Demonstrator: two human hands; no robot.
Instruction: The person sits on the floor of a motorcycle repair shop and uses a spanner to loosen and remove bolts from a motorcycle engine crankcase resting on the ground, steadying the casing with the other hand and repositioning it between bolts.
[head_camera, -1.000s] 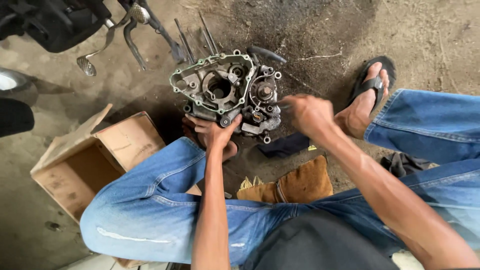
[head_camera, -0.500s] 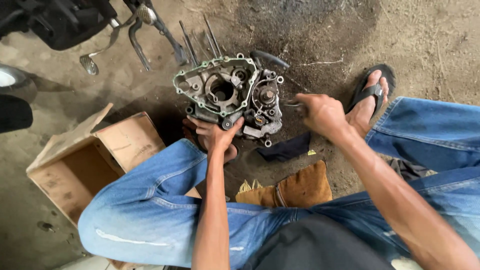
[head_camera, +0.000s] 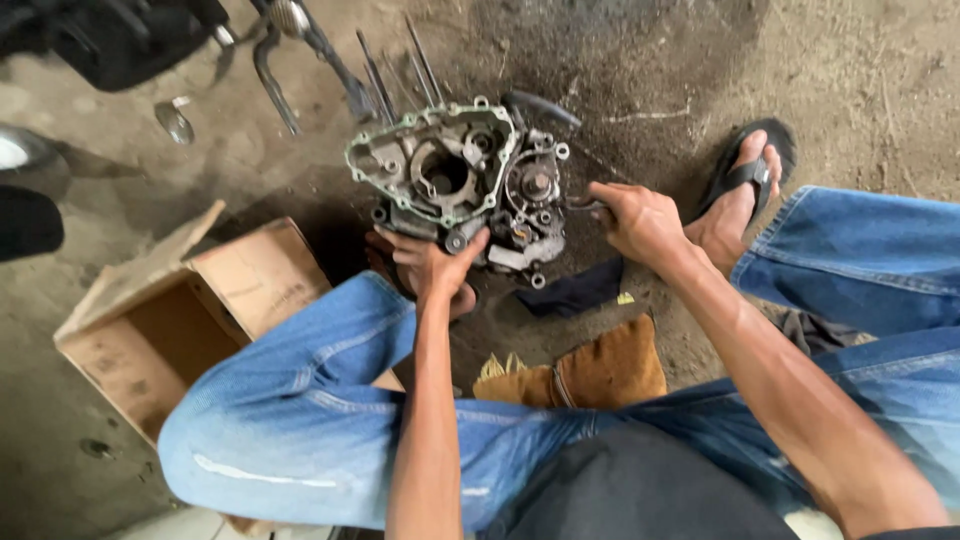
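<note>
Two hands at engine crankcase (head_camera: 460, 185), which sits on dirt floor (head_camera: 850, 80) between person's knees. Left hand (head_camera: 432, 262) grips lower edge of crankcase, fingers clenched on casting. Right hand (head_camera: 640, 218) closed around thin metal tool (head_camera: 583, 205), tip at right side of crankcase. Open cardboard box (head_camera: 170, 320) to left. Dark rag (head_camera: 575, 290) and brown cloth (head_camera: 605, 365) just below crankcase.

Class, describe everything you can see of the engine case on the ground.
The engine case is a grey, grimy cast-metal housing with a greenish rim, a round central bore, gears on its right side and long studs sticking out behind. It sits on oil-dark ground between the person's knees. The left hand grips its near edge; the right hand holds a thin tool against its right side.
</note>
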